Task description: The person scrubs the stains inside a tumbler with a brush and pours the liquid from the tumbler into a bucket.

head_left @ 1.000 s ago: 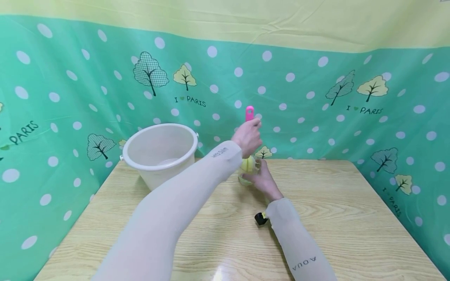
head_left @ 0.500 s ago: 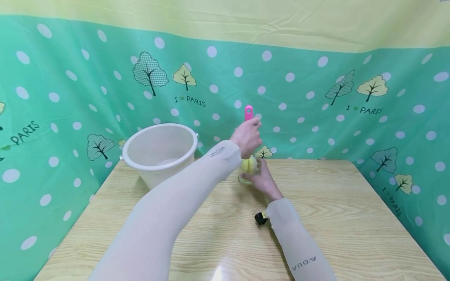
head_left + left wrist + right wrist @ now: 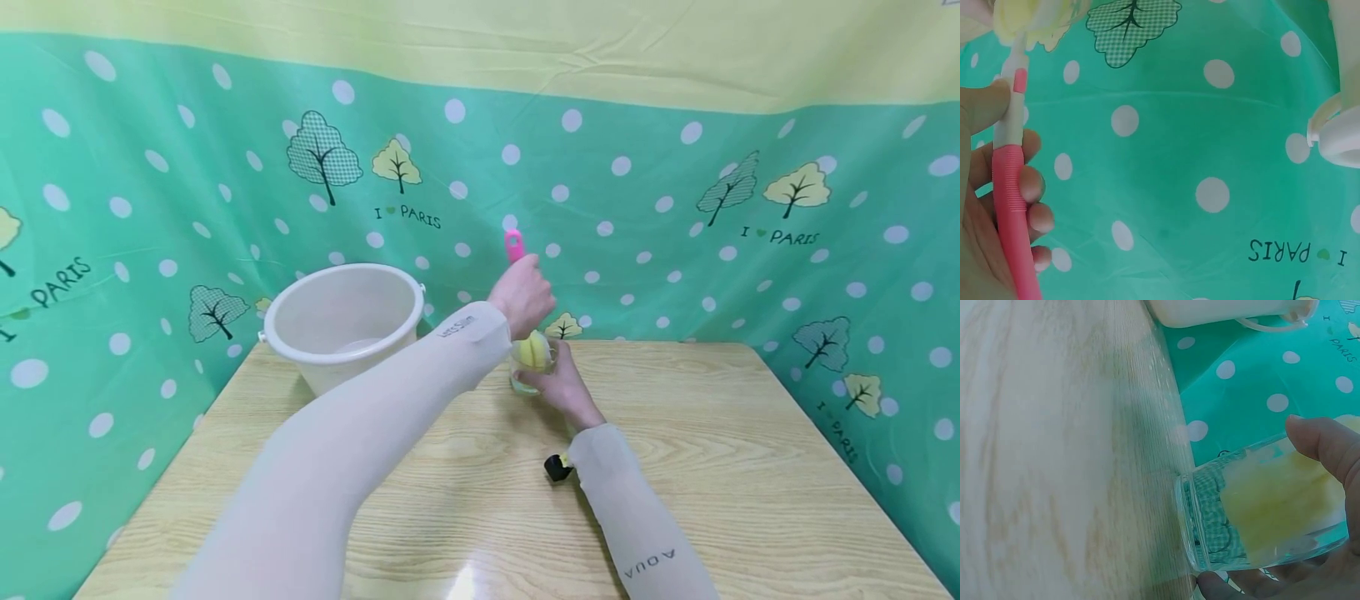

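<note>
Sponge brush sat in a clear glass

The left hand's fingers were curled round the brush's pink-and-white handle, whose pink end stuck up above them. The yellow sponge head was inside the glass, which the right hand gripped between thumb and fingers. The glass was near the far edge of the surface, with a white bucket to its left.

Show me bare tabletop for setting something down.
Widest: table right of the right sleeve, to the edge. Smaller: between right and left sleeve, nearer than the glass. Crowded: back centre, left hand, right hand, glass, brush; back left, bucket.
</note>
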Demonstrator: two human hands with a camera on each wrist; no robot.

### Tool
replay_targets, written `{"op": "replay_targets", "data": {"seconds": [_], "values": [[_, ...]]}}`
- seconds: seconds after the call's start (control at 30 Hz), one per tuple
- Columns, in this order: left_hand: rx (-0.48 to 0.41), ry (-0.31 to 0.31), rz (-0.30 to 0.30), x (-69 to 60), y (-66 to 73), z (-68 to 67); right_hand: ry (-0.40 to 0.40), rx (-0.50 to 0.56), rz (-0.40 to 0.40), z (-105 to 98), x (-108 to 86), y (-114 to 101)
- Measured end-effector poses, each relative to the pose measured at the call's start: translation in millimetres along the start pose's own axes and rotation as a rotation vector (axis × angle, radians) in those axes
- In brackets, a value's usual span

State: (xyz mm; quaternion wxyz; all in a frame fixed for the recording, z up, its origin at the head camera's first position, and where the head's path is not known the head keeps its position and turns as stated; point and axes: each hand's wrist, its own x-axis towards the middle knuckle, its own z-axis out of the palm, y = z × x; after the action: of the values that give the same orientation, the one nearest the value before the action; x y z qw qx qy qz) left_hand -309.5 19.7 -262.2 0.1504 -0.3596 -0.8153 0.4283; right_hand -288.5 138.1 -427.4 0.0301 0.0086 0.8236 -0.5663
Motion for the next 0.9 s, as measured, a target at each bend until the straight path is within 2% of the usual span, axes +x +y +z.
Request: {"op": "replay_targets", "data": {"seconds": [0.27, 0.43, 0.73, 0.9], "values": [[-0.026, 0.007, -0.036, -11.6, 2.2, 3.9, 0.0, 0.003, 0.012, 0, -0.4, 0], [-0.031, -0.03, -0.028, -21.6, 3.0, 6.8, -0.008, 0.005, 0.023, 2, -1.5, 0], [-0.094, -0.087, -0.016, -35.6, 1.8, 5.1, 0.009, -0.028, 0.02, 1, -0.4, 0], [-0.104, -0.093, -0.022, -40.1, 2.6, 5.4, 0.02, -0.031, 0.019, 1, 1.2, 1]]}}
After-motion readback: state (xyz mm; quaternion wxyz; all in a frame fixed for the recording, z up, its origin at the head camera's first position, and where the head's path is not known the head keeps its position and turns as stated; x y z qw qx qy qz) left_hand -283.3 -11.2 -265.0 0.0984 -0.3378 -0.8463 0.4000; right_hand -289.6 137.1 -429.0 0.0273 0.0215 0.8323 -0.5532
